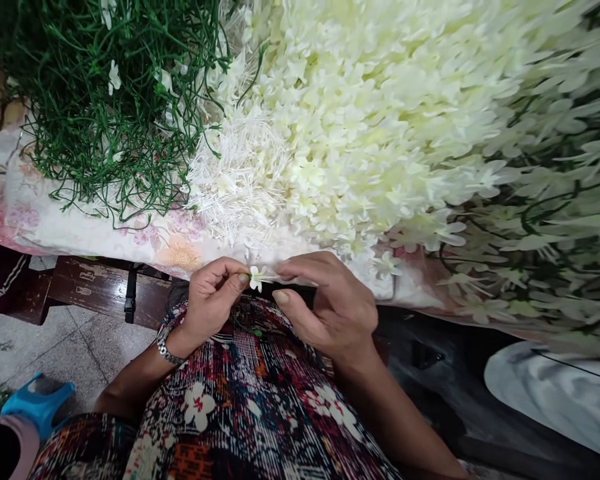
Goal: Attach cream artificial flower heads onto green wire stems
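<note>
My left hand (215,293), with a metal watch on the wrist, pinches the green stem of a small white artificial flower (257,279) between thumb and forefinger. Thin white strands stick out of the flower toward my right hand (330,303). That hand is just right of the flower, thumb and forefinger apart, its fingertips slightly blurred. Part of a green stem (253,331) hangs below, over the patterned clothing. Beyond the hands lie a heap of white thread-like stamens (240,180) and a large pile of pale yellow-white petals (380,120).
Tangled green plastic stems (115,107) cover the table's left side. Assembled white flowers on green stems (555,187) lie at right. A floral cloth (180,250) covers the table edge. Below left are a wooden bench (95,293) and a blue plastic object (37,403).
</note>
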Tool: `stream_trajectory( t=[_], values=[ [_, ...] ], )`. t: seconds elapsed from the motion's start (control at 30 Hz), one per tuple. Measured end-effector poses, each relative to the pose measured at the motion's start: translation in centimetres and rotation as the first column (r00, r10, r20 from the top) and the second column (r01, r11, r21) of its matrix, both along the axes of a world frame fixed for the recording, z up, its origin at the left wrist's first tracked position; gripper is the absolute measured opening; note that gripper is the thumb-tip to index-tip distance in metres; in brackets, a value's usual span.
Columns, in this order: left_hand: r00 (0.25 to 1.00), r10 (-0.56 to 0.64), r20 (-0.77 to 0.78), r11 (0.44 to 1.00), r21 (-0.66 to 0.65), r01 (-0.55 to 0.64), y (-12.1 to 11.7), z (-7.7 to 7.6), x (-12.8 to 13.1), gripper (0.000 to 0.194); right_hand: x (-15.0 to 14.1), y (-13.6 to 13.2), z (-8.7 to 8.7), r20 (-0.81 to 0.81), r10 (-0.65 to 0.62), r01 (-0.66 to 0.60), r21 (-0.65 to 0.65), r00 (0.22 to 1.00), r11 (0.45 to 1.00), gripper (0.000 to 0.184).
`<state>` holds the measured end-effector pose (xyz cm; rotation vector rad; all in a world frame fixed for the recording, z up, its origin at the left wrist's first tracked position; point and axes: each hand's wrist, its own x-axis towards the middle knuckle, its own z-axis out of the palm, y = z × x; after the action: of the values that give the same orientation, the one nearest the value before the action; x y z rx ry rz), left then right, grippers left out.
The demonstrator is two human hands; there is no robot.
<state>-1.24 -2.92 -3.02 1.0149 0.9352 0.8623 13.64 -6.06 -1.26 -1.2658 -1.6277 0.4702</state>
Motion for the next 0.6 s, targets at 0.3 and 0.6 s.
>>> stream_trajectory(
  t=[0.3,0.6],
  values=[
    [0.962,0.045,-0.271,0.939,0.341,0.052,0.0,1.0,0.2,0.007,-0.3,0.4,0.0,0.215,0.006,-0.014,0.037,0.977,0.999,0.016],
    [0.907,0.101,-0.409,0.837,0.528,0.145,0.4,1.0,0.6,0.008,-0.5,0.7,-0.9,0.210,0.000,-0.005,0.025,0.978,1.000,0.013]
  ],
)
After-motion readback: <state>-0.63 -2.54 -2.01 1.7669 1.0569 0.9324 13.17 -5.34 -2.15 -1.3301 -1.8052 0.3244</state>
